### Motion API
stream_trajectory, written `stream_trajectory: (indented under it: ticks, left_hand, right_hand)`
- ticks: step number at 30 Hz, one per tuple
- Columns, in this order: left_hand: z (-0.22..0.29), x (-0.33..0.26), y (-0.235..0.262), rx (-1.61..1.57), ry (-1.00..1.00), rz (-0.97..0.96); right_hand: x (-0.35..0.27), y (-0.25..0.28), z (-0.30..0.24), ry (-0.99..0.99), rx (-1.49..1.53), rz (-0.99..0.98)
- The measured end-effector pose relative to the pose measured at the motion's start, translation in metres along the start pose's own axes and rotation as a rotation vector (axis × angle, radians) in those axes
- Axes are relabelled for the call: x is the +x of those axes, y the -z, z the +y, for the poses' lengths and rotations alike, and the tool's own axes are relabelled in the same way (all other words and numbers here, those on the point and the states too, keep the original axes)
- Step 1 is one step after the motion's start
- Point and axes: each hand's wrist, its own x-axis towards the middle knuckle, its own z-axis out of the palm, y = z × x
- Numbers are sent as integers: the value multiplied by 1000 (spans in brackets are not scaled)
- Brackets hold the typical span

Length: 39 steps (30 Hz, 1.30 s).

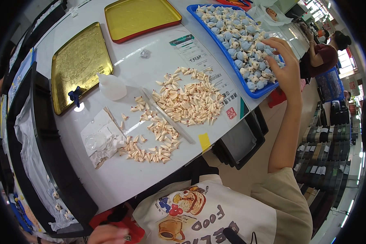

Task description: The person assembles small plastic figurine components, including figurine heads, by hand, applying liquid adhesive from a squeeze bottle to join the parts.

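Small rounded blue-and-cream pieces (242,42) lie at ten o'clock from nearer right hand (288,67), half-open, seemingly empty; left hand (107,235) blurred, I cannot tell.

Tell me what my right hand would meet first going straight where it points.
Your right hand would probably meet the blue-and-white pieces in the blue tray first, though depth is unclear.

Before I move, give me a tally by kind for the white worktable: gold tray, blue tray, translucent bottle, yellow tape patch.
Gold tray: 2
Blue tray: 1
Translucent bottle: 1
Yellow tape patch: 1
Total: 5
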Motion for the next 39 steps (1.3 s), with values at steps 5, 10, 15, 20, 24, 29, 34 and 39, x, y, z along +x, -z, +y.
stream_trajectory:
  ticks: [5,10,15,20,24,29,34,39]
  left_hand:
    - [0,-42,119,621,379,390]
    - [-47,-24,128,806,700,149]
    - [-53,-22,116,663,787,-20]
    - [-60,-30,123,545,840,30]
    - [-56,-26,119,559,894,17]
    - [-57,-23,115,538,915,48]
    - [-58,-24,116,514,930,74]
    - [-59,-22,117,478,983,70]
  right_hand:
    - [-9,2,-8,-17,-9,115]
    - [-17,-6,1,-95,-158,86]
    - [-25,-15,5,-117,-235,99]
    - [-27,-24,6,-194,-118,77]
    - [-25,-27,7,-176,-257,100]
    - [-25,-34,3,-216,-97,143]
    - [-23,-35,-2,-232,51,116]
    - [-21,-33,-2,-227,174,193]
